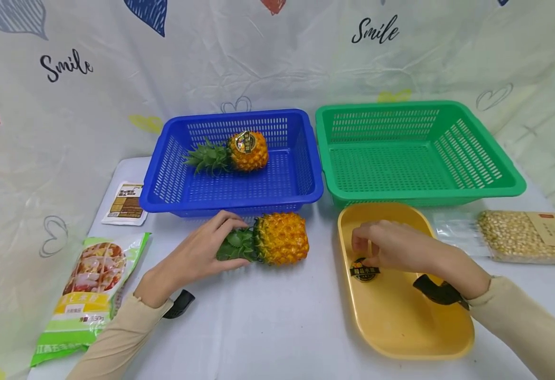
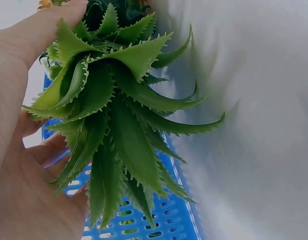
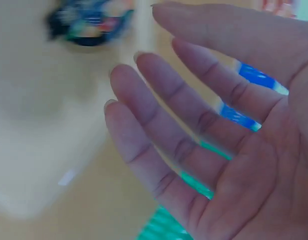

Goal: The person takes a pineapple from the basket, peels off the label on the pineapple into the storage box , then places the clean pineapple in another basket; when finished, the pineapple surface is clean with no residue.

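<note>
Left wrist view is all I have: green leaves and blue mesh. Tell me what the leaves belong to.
Observer: They are the crown of a pineapple lying on its side on the table, just in front of the blue basket. The left hand grips that crown.
Operator: Report the right hand.
Observer: The right hand is over the yellow tray, fingers spread and holding nothing, just above a round black sticker lying in the tray.
Operator: Say what the blue basket holds.
Observer: One more pineapple, on its side, with a sticker on it.
</note>
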Action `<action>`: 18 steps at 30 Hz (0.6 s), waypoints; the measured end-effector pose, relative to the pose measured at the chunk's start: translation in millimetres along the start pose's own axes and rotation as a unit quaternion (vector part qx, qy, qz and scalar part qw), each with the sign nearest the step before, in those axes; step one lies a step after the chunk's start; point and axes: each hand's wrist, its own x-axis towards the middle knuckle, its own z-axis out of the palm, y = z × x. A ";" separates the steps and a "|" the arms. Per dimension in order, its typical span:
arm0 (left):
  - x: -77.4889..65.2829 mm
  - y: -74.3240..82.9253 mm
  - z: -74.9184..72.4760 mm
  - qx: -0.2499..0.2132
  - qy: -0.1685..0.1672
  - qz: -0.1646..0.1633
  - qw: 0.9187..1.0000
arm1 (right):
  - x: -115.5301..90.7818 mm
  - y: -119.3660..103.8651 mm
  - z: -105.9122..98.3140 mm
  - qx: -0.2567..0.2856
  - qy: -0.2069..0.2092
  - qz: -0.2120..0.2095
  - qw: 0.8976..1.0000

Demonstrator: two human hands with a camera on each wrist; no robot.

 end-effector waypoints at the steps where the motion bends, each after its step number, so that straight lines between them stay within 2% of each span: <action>1: -0.2 0.0 0.3 0.000 0.001 0.002 1.000 | -0.8 -3.5 -3.5 -0.006 0.003 -0.003 1.000; 10: -2.1 0.8 2.7 0.007 0.015 0.021 1.000 | 6.2 -34.4 -32.6 -0.007 0.060 -0.053 0.997; 15: -2.9 1.3 4.5 0.014 0.019 0.027 0.999 | 22.5 -54.0 -33.6 -0.015 0.088 -0.078 0.993; 18: -3.0 3.0 4.9 0.019 0.023 0.035 0.999 | 36.1 -63.2 -29.6 -0.019 0.079 -0.096 0.992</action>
